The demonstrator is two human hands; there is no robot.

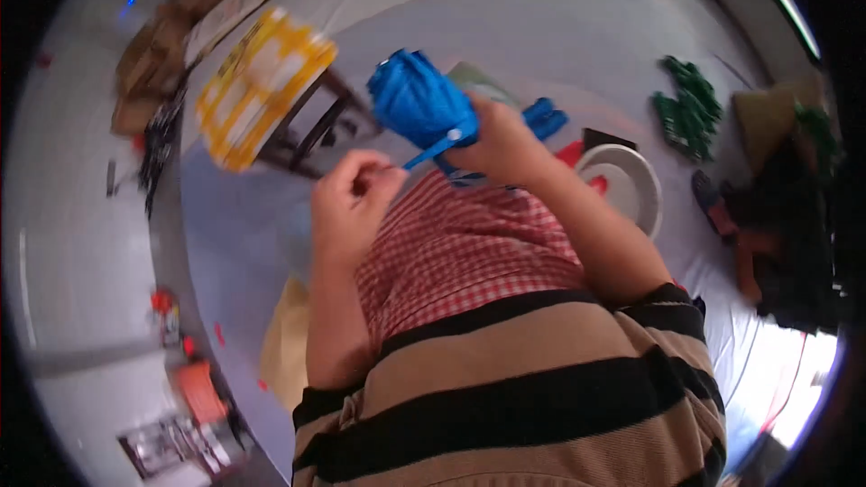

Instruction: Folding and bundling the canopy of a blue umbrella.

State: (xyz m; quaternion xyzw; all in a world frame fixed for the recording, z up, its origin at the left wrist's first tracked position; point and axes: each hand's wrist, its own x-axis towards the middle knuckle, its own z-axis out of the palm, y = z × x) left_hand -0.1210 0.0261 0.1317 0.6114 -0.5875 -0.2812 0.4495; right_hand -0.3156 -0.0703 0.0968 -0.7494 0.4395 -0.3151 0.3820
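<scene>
A folded blue umbrella (419, 99) is held up over my lap, its gathered cloth pointing away to the left. My right hand (505, 142) is wrapped round its nearer end. From the cloth a narrow blue strap (428, 151) with a pale round snap button runs down to the left. My left hand (354, 203) is closed, its fingertips pinched at the strap's loose end. Red and white checked cloth (474, 239) covers my lap below both hands. Another blue bundle (544, 117) shows just beyond my right wrist.
A stool with a yellow and white checked cover (266, 81) stands ahead on the left. To the right are a white basin (645, 185) holding something red, and green gloves (687, 108). Cardboard boxes (149, 63) line the far left; dark items crowd the right edge.
</scene>
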